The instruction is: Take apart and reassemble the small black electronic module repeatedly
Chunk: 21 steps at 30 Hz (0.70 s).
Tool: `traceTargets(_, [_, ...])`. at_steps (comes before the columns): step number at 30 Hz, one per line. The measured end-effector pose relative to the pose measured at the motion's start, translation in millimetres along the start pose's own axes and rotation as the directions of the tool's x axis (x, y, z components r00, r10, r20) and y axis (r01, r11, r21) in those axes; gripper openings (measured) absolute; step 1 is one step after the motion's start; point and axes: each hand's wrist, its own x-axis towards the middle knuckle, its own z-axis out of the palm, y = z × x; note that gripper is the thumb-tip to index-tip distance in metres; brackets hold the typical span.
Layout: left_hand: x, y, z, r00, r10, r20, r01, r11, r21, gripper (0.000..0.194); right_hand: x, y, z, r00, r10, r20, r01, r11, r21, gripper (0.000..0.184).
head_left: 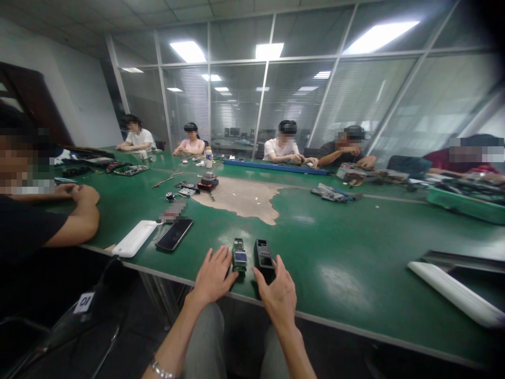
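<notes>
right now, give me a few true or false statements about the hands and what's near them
1. The left hand is beside a small green circuit board. True.
2. The right hand is holding a black smartphone up off the table. False: the smartphone lies on the table away from both hands, and the right hand is next to a black handheld device.
3. A silver bracelet is on the right wrist. False: it is on the left wrist.
4. The green table has a beige worn patch on its surface, beyond the hands. True.
</notes>
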Motion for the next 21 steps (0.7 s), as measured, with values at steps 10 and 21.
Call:
traceTargets(10, [-1,-3,2.4,1.0,0.005,-0.011,-0.005,1.0,-0.003,0.056,12,-16,-3,0.997,0.073,0.036,-0.078,0.988,0.137,0.058])
traceTargets(21, [-3,-3,-2.3,1.0,0.007,-0.017,-0.007,1.0,-0.02,0.058,24,-83,0,0.995,-0.033,0.089,0.014,0.978,0.21,0.049])
